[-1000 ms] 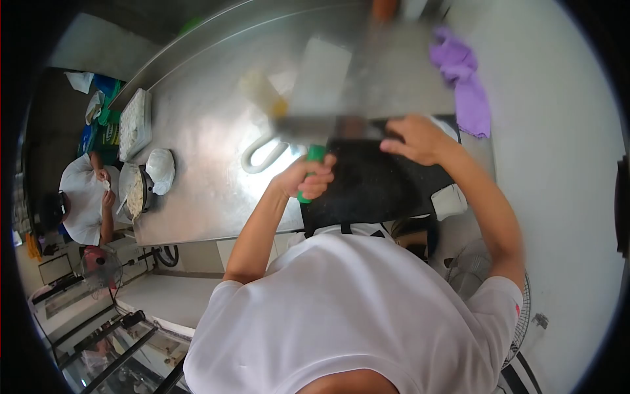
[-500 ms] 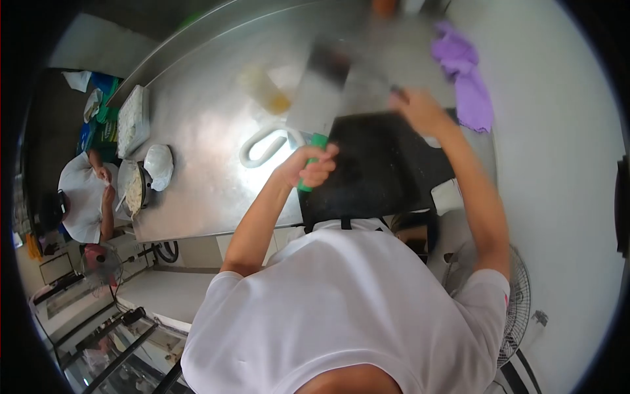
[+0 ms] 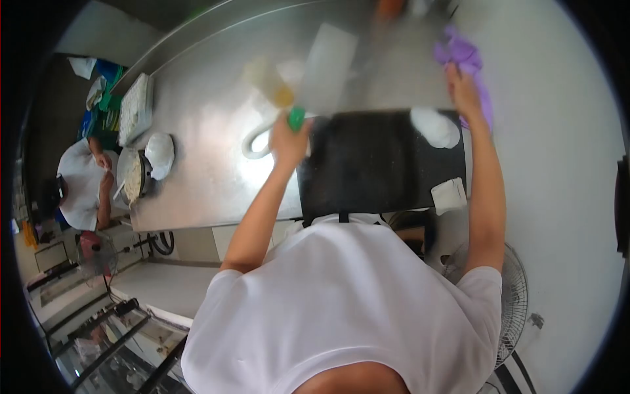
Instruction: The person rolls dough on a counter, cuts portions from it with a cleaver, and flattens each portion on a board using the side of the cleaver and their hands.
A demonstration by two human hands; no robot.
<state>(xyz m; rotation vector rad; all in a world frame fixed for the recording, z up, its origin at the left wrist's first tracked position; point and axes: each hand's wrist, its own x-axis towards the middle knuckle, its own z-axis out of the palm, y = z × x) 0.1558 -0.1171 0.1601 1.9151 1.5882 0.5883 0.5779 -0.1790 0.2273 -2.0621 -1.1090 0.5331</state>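
My left hand [image 3: 289, 141] is closed around a small green cylinder [image 3: 296, 118], its end showing above the fist. Under and beside that fist lies a loop of white dough [image 3: 254, 142] on the steel table. At the right, my right hand [image 3: 464, 95] reaches to a purple cloth [image 3: 462, 52], its fingers closed on the fabric; a small dark spot between the fingers is too blurred to name. A lump of white dough [image 3: 434, 128] rests on the black board [image 3: 374, 164]. Beyond the board is a blurred whitish rectangular sheet [image 3: 331, 59].
A blurred clear bottle with yellow liquid [image 3: 272, 82] stands on the steel table [image 3: 203, 111]. Further left are a white tray [image 3: 136, 111], a wrapped white bundle [image 3: 159, 155] and a pan of filling [image 3: 134, 180], where another person [image 3: 85, 184] works. A wall [image 3: 558, 164] bounds the right side.
My right hand has moved right and up to the purple cloth; the blurred dark tool it held no longer shows. My left hand has moved up and slightly left with the green cylinder.
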